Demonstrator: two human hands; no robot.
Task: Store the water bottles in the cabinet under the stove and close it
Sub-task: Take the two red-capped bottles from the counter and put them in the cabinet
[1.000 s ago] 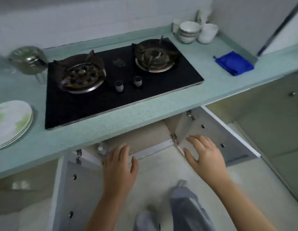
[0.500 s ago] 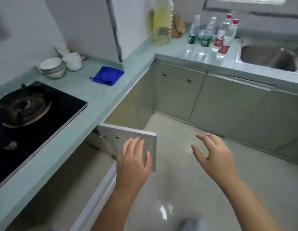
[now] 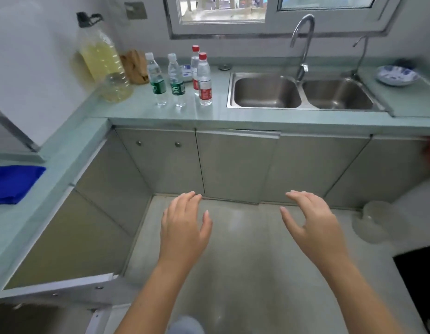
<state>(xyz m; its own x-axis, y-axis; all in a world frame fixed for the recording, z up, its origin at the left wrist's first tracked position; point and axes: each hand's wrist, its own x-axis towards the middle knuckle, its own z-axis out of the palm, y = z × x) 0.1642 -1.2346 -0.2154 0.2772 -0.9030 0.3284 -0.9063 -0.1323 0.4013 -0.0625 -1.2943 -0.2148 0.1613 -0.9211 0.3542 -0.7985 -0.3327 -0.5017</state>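
Observation:
Several water bottles stand upright on the far counter left of the sink: two with green labels and two with red caps. My left hand and my right hand hover empty over the floor, fingers apart, well short of the bottles. The open door of the cabinet under the stove juts out at the bottom left; the stove itself is out of frame.
A big oil jug stands at the counter's corner beside the bottles. A double steel sink with a tap lies to the right, a blue-patterned bowl beyond it. A blue cloth rests on the left counter.
The view has swung right from the stove to the sink counter. Both hands have left the open cabinet doors and now hang empty, facing the bottles.

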